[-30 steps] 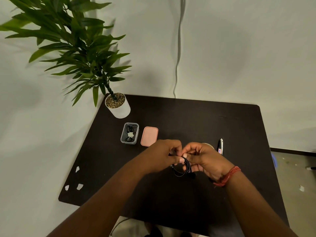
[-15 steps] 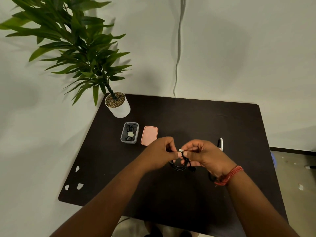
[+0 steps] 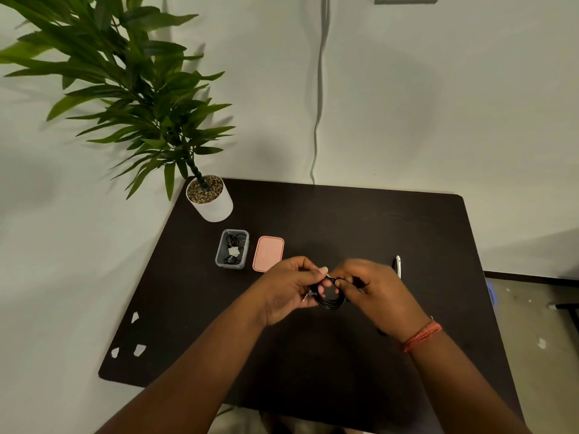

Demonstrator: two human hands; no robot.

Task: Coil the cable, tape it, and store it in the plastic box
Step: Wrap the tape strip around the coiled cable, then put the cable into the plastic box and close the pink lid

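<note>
A small coil of black cable (image 3: 329, 301) hangs between my two hands above the middle of the dark table (image 3: 360, 220). My left hand (image 3: 286, 289) pinches the coil's top left, with a metal plug tip poking out below its fingers. My right hand (image 3: 374, 291) grips the coil's top right; its fingers are blurred. Tape on the coil cannot be made out. The clear plastic box (image 3: 232, 249) stands open to the left and holds other black coiled cables with a pale piece of tape. Its pink lid (image 3: 268, 254) lies flat beside it.
A potted plant in a white pot (image 3: 210, 200) stands at the table's far left corner. A white and black pen-like tool (image 3: 398, 265) lies right of my hands. Three pale scraps (image 3: 135, 317) sit near the front left edge. A grey cord (image 3: 318, 89) hangs on the wall.
Both hands stayed over the table's middle and kept working the coil. The right hand's fingers turned over the coil's top, and the white bit seen between the fingertips is now out of sight.
</note>
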